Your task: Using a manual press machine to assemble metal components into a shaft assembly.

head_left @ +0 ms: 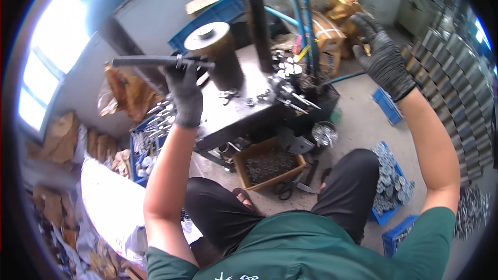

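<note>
My left hand [185, 91], in a dark knit glove, is raised at the left of the workbench [210, 116]. Its fingers are wrapped round a long dark rod [137, 61], which lies nearly level and sticks out to both sides. A short collar or fitting shows on the rod close to the fingers. Just right of it stands a thick cylinder [220, 57] with a pale round top. My right hand [384, 62], gloved in grey, hangs in the air at the right, thumb and fingers apart, holding nothing. Small metal rings [250, 101] lie on the bench.
Shiny metal parts [288, 67] cluster on the bench's right end by a dark post [254, 15]. Below is a carton [244, 173] of round parts, beside scissors [283, 191]. Blue bins [383, 217] stand right; stacked metal pieces [446, 88] line the far right. A white sack [111, 202] lies left.
</note>
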Action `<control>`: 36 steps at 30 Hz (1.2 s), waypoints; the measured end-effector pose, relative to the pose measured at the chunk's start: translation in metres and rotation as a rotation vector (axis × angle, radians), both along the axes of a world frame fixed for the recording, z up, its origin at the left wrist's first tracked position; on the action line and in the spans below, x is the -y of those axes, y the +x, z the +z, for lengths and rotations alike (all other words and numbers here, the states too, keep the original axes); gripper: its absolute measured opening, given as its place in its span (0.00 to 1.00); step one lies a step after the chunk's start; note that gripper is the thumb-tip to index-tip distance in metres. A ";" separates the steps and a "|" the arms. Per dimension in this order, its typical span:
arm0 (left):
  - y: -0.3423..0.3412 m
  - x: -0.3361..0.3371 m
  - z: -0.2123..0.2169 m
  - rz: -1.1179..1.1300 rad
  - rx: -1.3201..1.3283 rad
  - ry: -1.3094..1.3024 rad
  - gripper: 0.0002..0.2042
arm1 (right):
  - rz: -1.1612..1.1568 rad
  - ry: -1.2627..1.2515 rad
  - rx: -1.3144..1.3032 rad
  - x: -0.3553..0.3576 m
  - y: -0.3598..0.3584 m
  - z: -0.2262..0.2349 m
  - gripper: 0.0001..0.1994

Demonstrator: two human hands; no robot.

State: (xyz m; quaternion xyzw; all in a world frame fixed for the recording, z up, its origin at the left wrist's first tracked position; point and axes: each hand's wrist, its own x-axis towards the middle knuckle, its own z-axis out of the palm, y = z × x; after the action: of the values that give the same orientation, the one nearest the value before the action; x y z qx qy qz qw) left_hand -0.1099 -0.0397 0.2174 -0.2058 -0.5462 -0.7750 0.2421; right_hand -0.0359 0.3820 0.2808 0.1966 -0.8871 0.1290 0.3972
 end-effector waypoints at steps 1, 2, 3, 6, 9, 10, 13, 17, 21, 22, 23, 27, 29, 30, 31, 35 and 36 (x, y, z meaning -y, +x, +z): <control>-0.039 0.026 0.004 0.121 -0.154 0.017 0.20 | -0.112 -0.057 0.089 0.016 -0.008 0.015 0.26; -0.045 0.015 0.026 0.087 -0.100 0.034 0.19 | -0.267 -0.096 0.197 0.017 -0.013 0.020 0.28; -0.057 0.013 0.042 0.132 -0.037 0.051 0.17 | -0.245 -0.105 0.188 0.019 -0.024 0.021 0.28; -0.116 0.034 0.058 0.286 -0.091 -0.027 0.17 | -0.379 0.045 0.154 0.020 -0.066 0.029 0.39; -0.145 0.031 0.066 0.245 0.015 0.025 0.16 | -0.386 -0.108 0.477 0.028 -0.071 0.045 0.38; -0.152 0.032 0.066 0.296 0.061 -0.059 0.16 | -0.371 -0.088 0.443 0.025 -0.074 0.041 0.36; -0.169 0.031 0.065 0.363 0.112 -0.181 0.15 | -0.367 0.034 0.455 0.018 -0.076 0.040 0.31; -0.184 0.034 0.069 0.340 0.104 -0.305 0.14 | -0.395 0.066 0.397 0.023 -0.073 0.038 0.25; -0.187 0.030 0.071 0.431 0.099 -0.475 0.14 | -0.385 0.045 0.366 0.019 -0.075 0.034 0.23; -0.185 0.025 0.072 0.433 0.096 -0.514 0.14 | -0.405 0.047 0.393 0.018 -0.073 0.036 0.23; -0.183 0.028 0.073 0.445 0.092 -0.557 0.14 | -0.414 0.047 0.416 0.020 -0.073 0.036 0.22; -0.175 0.023 0.078 0.644 -0.023 -0.848 0.14 | -0.393 0.054 0.287 0.024 -0.062 0.030 0.21; -0.173 0.019 0.079 0.649 -0.030 -0.894 0.13 | -0.408 0.128 0.260 0.022 -0.051 0.029 0.22; -0.177 0.018 0.079 0.634 -0.038 -0.910 0.13 | -0.406 0.130 0.260 0.022 -0.044 0.029 0.22; -0.180 0.018 0.080 0.616 -0.046 -0.924 0.13 | -0.380 0.105 0.281 0.022 -0.035 0.029 0.22; -0.193 0.021 0.073 0.539 -0.056 -0.836 0.15 | -0.288 0.029 0.403 0.019 0.007 0.021 0.21; -0.193 0.023 0.072 0.532 -0.035 -0.816 0.15 | -0.285 0.030 0.407 0.018 0.017 0.016 0.21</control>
State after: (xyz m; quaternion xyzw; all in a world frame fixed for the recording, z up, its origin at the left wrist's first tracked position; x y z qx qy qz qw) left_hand -0.3026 -0.0631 0.2896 -0.1500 -0.8349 -0.4055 0.3406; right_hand -0.0186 0.3639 0.2968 0.0454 -0.9693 0.0956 0.2218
